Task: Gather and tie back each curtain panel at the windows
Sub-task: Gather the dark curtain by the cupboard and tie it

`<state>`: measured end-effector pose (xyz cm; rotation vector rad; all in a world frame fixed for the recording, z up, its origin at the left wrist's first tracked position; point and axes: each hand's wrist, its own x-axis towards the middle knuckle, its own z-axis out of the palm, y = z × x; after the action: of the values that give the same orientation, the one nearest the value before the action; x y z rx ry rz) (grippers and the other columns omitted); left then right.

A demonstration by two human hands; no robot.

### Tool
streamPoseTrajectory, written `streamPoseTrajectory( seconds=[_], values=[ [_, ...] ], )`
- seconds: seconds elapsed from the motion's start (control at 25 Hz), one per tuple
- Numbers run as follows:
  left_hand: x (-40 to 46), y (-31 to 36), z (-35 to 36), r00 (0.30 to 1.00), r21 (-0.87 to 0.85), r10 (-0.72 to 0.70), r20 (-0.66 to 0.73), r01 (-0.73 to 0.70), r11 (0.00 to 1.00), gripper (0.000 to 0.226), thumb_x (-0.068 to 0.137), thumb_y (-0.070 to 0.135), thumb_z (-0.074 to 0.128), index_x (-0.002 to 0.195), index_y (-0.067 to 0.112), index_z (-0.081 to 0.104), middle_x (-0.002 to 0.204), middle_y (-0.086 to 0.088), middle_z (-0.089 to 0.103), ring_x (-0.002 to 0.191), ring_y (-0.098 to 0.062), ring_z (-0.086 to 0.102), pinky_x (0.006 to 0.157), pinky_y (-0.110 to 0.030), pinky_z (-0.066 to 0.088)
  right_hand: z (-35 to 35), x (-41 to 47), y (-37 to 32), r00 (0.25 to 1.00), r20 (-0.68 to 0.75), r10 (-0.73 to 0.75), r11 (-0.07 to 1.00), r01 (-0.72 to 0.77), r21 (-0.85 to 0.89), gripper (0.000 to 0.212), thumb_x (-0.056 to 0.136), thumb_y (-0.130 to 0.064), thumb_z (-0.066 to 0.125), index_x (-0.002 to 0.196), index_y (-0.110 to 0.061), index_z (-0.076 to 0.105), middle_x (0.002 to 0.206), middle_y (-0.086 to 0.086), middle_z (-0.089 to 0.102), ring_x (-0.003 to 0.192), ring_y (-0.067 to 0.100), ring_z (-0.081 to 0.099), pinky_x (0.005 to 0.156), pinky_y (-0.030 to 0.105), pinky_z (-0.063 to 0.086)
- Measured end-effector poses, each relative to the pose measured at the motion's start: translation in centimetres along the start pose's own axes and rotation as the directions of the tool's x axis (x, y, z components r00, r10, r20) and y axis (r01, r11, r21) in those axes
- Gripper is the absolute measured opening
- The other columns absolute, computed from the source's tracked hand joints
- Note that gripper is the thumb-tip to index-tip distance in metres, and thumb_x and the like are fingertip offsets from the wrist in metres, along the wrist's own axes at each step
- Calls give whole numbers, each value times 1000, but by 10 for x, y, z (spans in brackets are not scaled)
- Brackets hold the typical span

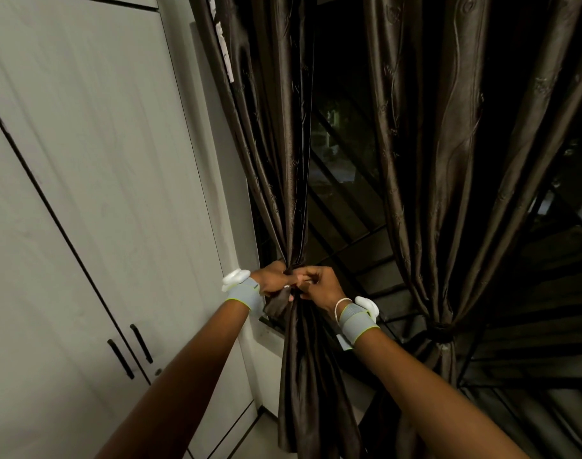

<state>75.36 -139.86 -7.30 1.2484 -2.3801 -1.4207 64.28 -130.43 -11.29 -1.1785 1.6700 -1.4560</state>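
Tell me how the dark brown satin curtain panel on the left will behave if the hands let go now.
The dark brown satin curtain panel looks floppy: it hangs in soft folds. Its sheen suggests slippery cloth, so the bunch gripped by the left hand and right hand would probably slide loose and spread.

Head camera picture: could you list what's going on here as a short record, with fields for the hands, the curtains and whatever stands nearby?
left hand: grips the gathered left curtain at its waist
right hand: pinches the same bunch from the other side
right curtain: already gathered, held by a dark tie
window: dark, bars visible between the curtains
cupboard: pale doors with black handles, left of the curtains
wristbands: grey, one on each wrist
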Motion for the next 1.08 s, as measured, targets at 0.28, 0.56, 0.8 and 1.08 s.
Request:
streamPoseTrajectory(
  seconds=[0.28, 0.56, 0.8, 1.08],
  values=[
    [-1, 2, 12, 984, 37, 26, -179, -20, 999, 23, 100, 16, 42, 95, -2, 55, 72, -6, 55, 65, -17, 55, 59, -25, 46, 6, -5, -6, 989, -49, 142, 989, -144, -44, 26, 74, -23, 78, 93, -17, 62, 80, 5, 69, 78, 23, 72, 63, 33, 60],
    [1, -1, 14, 979, 88, -5, -205, 23, 996, 37, 102, 24, 39, 72, 6, 52, 76, -15, 58, 75, -27, 57, 65, -30, 41, 21, -7, -8, 999, -24, 25, 897, -33, -440, 55, 63, -41, 82, 95, -19, 43, 102, 6, 66, 93, 30, 64, 71, 33, 47],
    [-21, -4, 19, 881, 751, 227, -415, 191, 632, 41, 103, 37, 33, 111, 5, 58, 115, -17, 62, 106, -40, 62, 83, -43, 49, 9, -4, -2, 996, -92, -12, 891, -31, -454, 17, 74, -27, 69, 91, -26, 66, 99, 1, 71, 102, 26, 65, 82, 28, 48],
    [-37, -1, 24, 778, 799, 335, -531, 328, 505, 9, 90, 16, 58, 96, 16, 65, 96, -4, 69, 87, -27, 69, 59, -31, 49, 2, -5, -11, 974, -118, -192, 872, 114, -475, 17, 76, -21, 64, 92, -25, 62, 93, -2, 71, 95, 25, 66, 78, 33, 53]
  ],
)
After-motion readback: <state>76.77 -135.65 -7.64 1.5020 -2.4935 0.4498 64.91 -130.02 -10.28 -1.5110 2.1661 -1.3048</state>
